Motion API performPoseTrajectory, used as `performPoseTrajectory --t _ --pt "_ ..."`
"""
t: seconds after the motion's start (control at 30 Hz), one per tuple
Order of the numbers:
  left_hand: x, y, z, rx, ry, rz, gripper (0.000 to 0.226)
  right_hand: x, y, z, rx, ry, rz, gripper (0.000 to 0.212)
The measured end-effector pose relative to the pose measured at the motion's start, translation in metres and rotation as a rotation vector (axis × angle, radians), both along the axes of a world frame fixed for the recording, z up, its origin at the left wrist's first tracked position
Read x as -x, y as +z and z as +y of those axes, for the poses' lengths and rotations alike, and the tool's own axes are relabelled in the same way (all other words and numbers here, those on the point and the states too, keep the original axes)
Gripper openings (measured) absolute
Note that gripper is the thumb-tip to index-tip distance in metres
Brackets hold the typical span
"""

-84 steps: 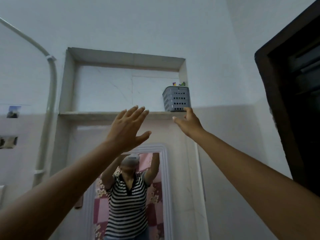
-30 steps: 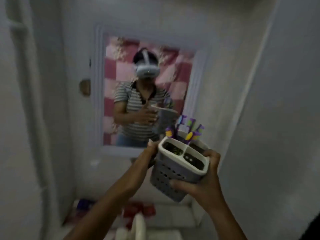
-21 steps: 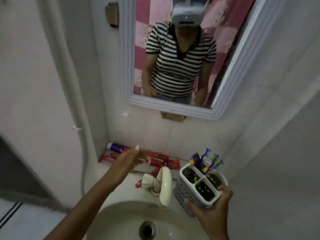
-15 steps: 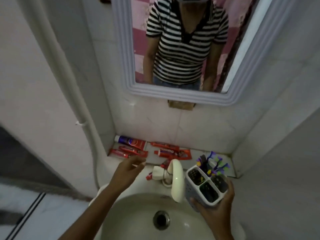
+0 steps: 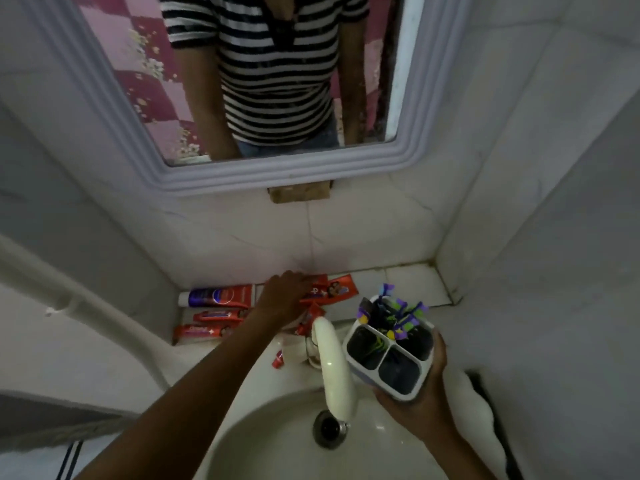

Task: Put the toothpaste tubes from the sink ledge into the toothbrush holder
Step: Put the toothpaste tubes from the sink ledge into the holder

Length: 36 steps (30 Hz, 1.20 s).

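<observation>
Here the left hand [image 5: 284,292] lies palm-down on a red tube [image 5: 323,291]; right hand [image 5: 420,400] cups the holder [image 5: 388,358].

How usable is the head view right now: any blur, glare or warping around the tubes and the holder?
Head view: dim, soft light, no motion blur; the toothpaste tubes read clearly though print is too small. Small glints near the drain, no real glare. Wide-angle warp bends the mirror frame and walls. The left hand covers part of one tube; the toothbrush holder compartments in the right hand are dark inside.
</observation>
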<state>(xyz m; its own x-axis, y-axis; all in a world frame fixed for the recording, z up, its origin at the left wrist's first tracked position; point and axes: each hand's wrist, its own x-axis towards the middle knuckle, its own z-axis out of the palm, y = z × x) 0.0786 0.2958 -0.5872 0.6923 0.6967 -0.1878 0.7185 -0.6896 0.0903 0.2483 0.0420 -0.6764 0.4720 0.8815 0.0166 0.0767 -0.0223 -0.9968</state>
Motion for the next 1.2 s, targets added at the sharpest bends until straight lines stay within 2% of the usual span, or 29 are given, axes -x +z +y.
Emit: performPoseTrajectory --t 0.07,0.1,0.17,0.3,0.47,0.57,0.63,0.73,0.83,0.9,0.97,1.1,1.2 --pt "-0.011 0.000 0.006 0.011 -0.056 0.085 0.058 -0.002 0.000 0.005 0.020 0.029 -0.116 0.125" --pt "-0.015 0.001 0.007 0.035 -0.063 0.108 0.064 -0.004 -0.001 0.005 -0.032 0.065 -0.123 0.120" --pt "-0.020 0.003 0.008 0.093 -0.061 0.109 0.072 -0.004 0.003 0.008 -0.087 0.073 -0.103 0.118" --pt "-0.019 0.007 0.013 0.142 -0.038 0.109 0.085 -0.001 0.005 0.010 -0.075 -0.005 -0.044 0.124" --pt "-0.008 0.052 0.017 0.090 -0.010 0.079 0.074 -0.001 0.008 0.013 -0.052 -0.060 -0.112 0.121" --pt "0.005 0.097 0.010 0.141 0.077 -0.094 0.057 -0.002 0.000 0.009 -0.013 -0.120 -0.168 0.130" --pt "0.009 0.124 -0.008 0.214 0.168 -0.312 0.048 -0.003 0.000 0.006 -0.018 -0.106 -0.148 0.136" --pt "0.004 0.147 -0.046 0.405 0.269 -0.666 0.041 -0.003 -0.002 0.006 -0.032 -0.055 -0.105 0.134" --pt "-0.012 0.145 -0.071 0.638 0.293 -0.821 0.026 -0.008 -0.002 0.013 0.007 -0.038 -0.081 0.131" --pt "-0.019 0.140 -0.082 0.679 0.216 -0.756 0.019 -0.009 -0.001 0.016 0.021 -0.041 -0.072 0.131" --pt "-0.024 0.131 -0.088 0.686 0.126 -0.650 0.021 -0.010 -0.002 0.016 0.021 -0.057 -0.081 0.130" --pt "-0.031 0.114 -0.089 0.452 -0.122 -0.423 0.018 -0.014 -0.003 0.016 0.036 -0.063 -0.122 0.129" --pt "-0.034 0.116 -0.095 0.353 -0.179 -0.358 0.011 -0.015 -0.007 0.014 0.043 -0.061 -0.153 0.130"
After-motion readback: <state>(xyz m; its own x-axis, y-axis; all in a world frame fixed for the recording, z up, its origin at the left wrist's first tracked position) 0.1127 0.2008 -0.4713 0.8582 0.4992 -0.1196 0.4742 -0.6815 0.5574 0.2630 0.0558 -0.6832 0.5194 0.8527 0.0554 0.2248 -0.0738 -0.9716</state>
